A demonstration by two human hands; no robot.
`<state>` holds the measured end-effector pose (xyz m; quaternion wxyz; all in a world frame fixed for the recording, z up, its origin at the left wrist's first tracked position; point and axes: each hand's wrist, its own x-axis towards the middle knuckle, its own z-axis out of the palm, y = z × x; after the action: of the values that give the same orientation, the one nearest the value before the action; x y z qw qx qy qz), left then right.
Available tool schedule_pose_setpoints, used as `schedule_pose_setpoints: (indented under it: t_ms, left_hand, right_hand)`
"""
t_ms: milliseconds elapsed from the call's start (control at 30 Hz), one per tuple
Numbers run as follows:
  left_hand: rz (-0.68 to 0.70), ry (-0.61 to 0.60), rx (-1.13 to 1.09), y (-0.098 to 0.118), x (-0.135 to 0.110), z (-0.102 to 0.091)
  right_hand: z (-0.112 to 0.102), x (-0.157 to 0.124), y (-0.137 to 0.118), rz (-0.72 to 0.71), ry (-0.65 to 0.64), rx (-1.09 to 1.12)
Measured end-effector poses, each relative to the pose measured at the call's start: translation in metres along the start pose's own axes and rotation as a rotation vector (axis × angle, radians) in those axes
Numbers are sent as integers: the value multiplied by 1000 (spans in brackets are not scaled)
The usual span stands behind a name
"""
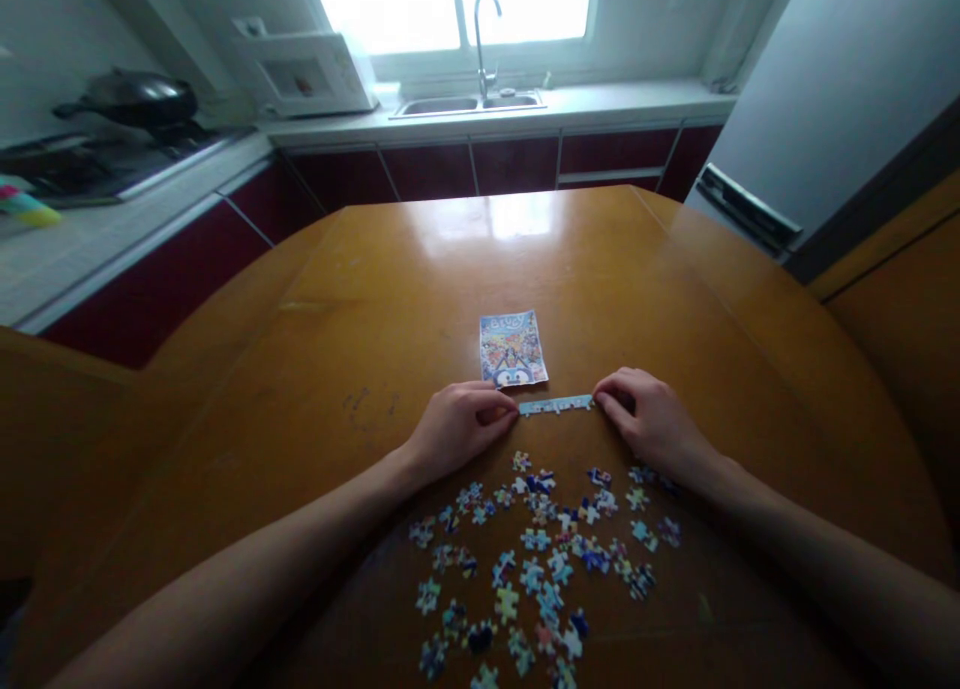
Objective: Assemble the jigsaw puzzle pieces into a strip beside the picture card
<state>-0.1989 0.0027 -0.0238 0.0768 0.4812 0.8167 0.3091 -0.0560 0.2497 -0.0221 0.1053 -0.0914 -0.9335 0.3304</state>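
Note:
A joined strip of light-blue puzzle pieces (556, 405) lies on the wooden table, its straight edge facing away from me. My left hand (463, 424) pinches the strip's left end between thumb and fingers. At the other end, my right hand (651, 416) grips it in the same way, fingers closed. Just beyond the strip lies a small picture sheet (514, 349) with a colourful printed scene and a penguin-like face along its bottom. Many loose jigsaw pieces (547, 544) are scattered between my forearms, in blue, yellow and dark colours.
The brown wooden table (360, 299) has rounded corners and reflects the window. Behind it runs a counter with a sink (439, 107), a tap (481, 44) and a white microwave (311, 74). A pan (139, 99) sits on the stove at left; a fridge (840, 99) stands right.

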Motion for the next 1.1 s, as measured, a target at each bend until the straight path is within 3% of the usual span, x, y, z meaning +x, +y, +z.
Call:
schedule_pose_setpoints:
  t_ms: [1100]
  left_hand:
    - [-64,91,-29,8,0,-3]
  right_hand:
    - [-8,2,4,50,-27,105]
